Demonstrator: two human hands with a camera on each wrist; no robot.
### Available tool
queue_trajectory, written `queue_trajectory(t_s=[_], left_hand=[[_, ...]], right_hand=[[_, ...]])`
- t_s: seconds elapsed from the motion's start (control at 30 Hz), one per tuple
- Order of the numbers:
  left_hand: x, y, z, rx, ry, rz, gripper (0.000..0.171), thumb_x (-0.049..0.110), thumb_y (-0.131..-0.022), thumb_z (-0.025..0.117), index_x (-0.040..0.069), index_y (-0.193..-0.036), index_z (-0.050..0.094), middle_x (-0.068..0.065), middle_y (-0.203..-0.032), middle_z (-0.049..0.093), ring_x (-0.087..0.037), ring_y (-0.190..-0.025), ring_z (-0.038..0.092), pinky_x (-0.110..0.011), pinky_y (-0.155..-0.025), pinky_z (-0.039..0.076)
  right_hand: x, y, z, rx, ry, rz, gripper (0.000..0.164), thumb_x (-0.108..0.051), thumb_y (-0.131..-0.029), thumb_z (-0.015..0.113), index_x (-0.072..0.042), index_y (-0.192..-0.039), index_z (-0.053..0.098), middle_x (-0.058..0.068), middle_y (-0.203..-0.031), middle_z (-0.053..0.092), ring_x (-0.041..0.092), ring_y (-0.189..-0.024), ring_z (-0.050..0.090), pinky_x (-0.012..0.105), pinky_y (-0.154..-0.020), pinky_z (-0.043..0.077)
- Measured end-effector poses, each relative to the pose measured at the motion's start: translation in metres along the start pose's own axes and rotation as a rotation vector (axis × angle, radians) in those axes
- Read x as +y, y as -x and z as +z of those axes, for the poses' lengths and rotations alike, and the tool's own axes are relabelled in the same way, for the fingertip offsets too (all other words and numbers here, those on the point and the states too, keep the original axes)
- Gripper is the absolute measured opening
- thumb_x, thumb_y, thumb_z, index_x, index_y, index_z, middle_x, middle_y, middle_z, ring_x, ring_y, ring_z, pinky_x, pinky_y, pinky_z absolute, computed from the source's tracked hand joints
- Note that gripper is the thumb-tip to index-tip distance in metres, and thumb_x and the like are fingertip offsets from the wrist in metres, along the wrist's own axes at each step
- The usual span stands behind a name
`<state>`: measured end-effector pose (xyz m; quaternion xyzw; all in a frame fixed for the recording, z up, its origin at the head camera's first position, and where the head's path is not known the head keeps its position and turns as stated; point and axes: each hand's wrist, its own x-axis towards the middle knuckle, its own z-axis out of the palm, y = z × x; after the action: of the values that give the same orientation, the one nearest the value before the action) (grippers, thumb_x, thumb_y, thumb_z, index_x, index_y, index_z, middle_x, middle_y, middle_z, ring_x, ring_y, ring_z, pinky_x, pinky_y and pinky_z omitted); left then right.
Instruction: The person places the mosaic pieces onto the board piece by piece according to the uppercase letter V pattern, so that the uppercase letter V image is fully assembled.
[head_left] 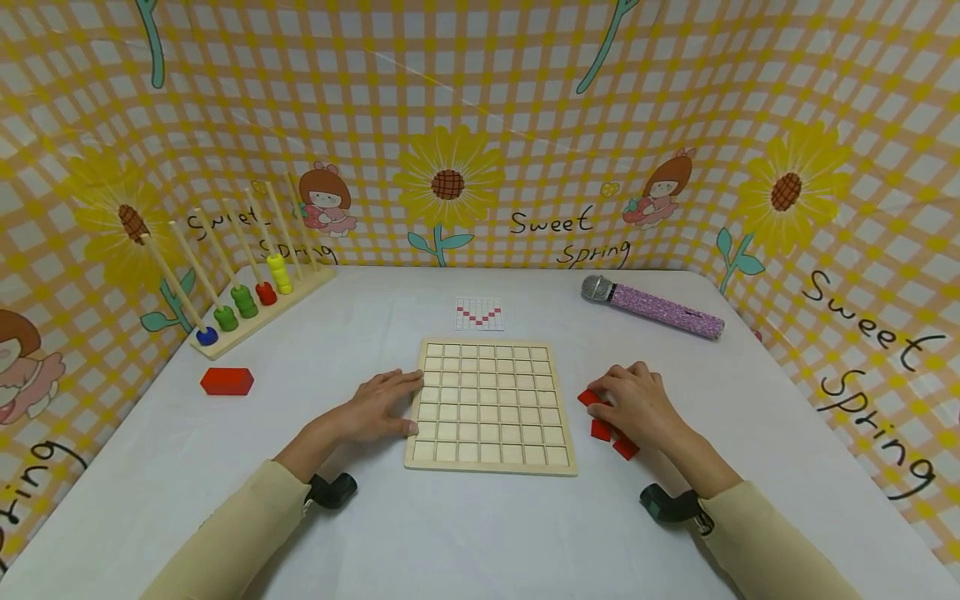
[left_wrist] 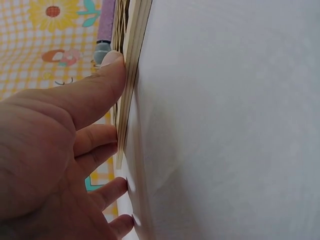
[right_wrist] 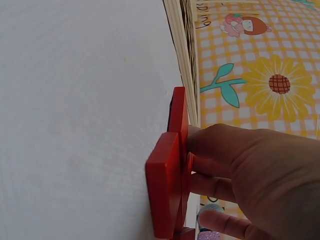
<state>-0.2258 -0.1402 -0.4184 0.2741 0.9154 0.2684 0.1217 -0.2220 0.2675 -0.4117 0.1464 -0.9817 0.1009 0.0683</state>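
A square wooden board (head_left: 491, 408) with a grid of recesses lies flat in the middle of the table. My left hand (head_left: 378, 406) rests along its left edge, thumb and fingertips spread and touching the rim, as the left wrist view also shows. To the right of the board my right hand (head_left: 636, 404) is over several small red square tiles (head_left: 601, 430). Its thumb and index finger pinch one red tile (head_left: 587, 397) at the far side of the group. In the right wrist view, nearer red tiles (right_wrist: 164, 185) partly hide the fingertips.
Behind the board lies a small pattern card (head_left: 480, 314) with a red V of squares. A glittery purple microphone (head_left: 663, 310) lies back right. At the left stand a pegged bead abacus (head_left: 281, 310) and a red block (head_left: 227, 382). Patterned cloth (head_left: 450, 100) walls the table.
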Motion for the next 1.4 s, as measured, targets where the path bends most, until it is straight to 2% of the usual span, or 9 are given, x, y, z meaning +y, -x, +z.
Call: queue_trajectory(t_s=[0.37, 1.0, 1.4], left_hand=[[0.0019, 0.0005, 0.0014, 0.013, 0.009, -0.006, 0.071, 0.03, -0.086, 0.068, 0.007, -0.145, 0.036, -0.006, -0.156, 0.027, -0.039, -0.144, 0.016, -0.063, -0.111, 0.015], [-0.0037, 0.0002, 0.0022, 0.051, 0.05, 0.081, 0.066, 0.025, -0.086, 0.068, 0.0, -0.14, 0.041, -0.014, -0.153, 0.032, -0.042, -0.142, 0.02, -0.065, -0.109, 0.017], [-0.0072, -0.0015, 0.0039, 0.052, 0.062, 0.089, 0.065, 0.025, -0.086, 0.068, 0.0, -0.14, 0.042, -0.013, -0.153, 0.033, -0.04, -0.143, 0.021, -0.063, -0.11, 0.017]], right_hand=[[-0.001, -0.0004, 0.0002, 0.003, -0.024, 0.003, 0.024, -0.021, -0.08, 0.07, -0.008, -0.1, 0.073, 0.01, -0.098, 0.066, 0.035, -0.098, 0.047, 0.047, -0.08, 0.035], [-0.002, 0.0, -0.0002, 0.036, -0.085, 0.016, 0.02, -0.017, -0.08, 0.071, -0.007, -0.098, 0.073, 0.009, -0.095, 0.066, 0.034, -0.098, 0.047, 0.044, -0.079, 0.035], [-0.0045, 0.0008, -0.0036, 0.045, -0.128, 0.003, 0.02, -0.015, -0.08, 0.07, -0.009, -0.099, 0.072, 0.009, -0.098, 0.066, 0.031, -0.099, 0.045, 0.041, -0.078, 0.034]])
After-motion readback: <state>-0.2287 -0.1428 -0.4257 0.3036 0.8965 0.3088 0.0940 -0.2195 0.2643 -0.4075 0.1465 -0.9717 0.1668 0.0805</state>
